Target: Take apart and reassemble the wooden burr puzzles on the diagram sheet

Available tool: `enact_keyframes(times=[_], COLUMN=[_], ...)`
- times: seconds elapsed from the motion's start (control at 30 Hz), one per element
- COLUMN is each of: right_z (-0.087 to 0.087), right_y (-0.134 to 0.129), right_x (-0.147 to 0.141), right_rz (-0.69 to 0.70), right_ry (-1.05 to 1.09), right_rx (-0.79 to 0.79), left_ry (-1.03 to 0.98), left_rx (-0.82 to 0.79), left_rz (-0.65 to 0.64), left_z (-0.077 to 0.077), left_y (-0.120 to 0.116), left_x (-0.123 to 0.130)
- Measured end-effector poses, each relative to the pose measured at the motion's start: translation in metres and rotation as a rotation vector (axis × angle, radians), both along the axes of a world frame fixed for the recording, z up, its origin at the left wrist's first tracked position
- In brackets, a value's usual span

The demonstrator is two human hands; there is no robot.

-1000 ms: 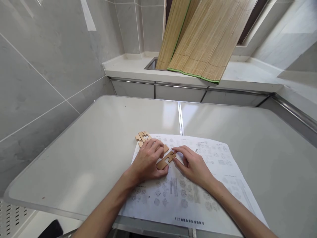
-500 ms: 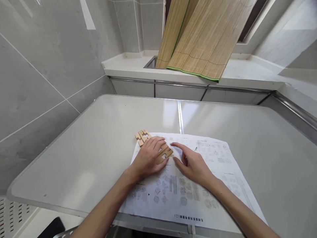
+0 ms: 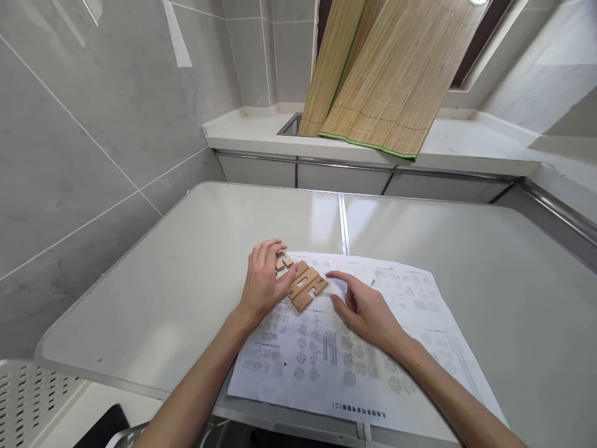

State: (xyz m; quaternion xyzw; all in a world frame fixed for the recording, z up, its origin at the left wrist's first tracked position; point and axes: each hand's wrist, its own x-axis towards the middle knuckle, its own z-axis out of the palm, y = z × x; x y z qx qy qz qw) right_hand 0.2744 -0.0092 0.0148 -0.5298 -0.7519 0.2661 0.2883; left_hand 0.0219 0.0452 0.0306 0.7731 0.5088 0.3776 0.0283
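Observation:
Flat wooden puzzle pieces with notches and slots lie on the printed sheet [image 3: 326, 379]. Two darker brown pieces [image 3: 308, 286], marked with numbers, rest side by side. My left hand [image 3: 263, 280] curls round the lighter wooden puzzle pieces [image 3: 282, 261] at the far left of the group. Its thumb reaches the edge of the brown ones, and its palm and fingers hide part of the lighter pieces. My right hand [image 3: 366, 308] lies on the sheet just right of the brown pieces, thumb and index finger apart, with nothing between them.
The sheet covers the near middle of a pale folding table [image 3: 186, 280] with a metal seam [image 3: 344, 224]. Beyond it, a white counter [image 3: 252, 134] holds a sink [image 3: 290, 124] and a bamboo mat [image 3: 377, 87]. A perforated white seat [image 3: 32, 398] stands at lower left.
My left hand has slid left off the brown pieces onto the lighter ones, uncovering the numbered brown pieces. My right hand keeps nearly the same pose. The view has shifted slightly.

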Motion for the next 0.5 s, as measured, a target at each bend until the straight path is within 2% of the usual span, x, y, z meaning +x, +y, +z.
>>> enact_keyframes(times=[0.2,0.5], right_z=[0.004,0.006], right_y=[0.0,0.001], right_x=[0.0,0.001], right_rz=[0.004,0.008], right_ry=[0.0,0.002], right_rx=[-0.035,-0.022], left_ry=[0.018,-0.05], left_rx=[-0.141,-0.257], left_rz=[0.028,0.099], left_z=[-0.007,-0.011], left_y=[0.01,0.017], left_x=[-0.008,-0.014])
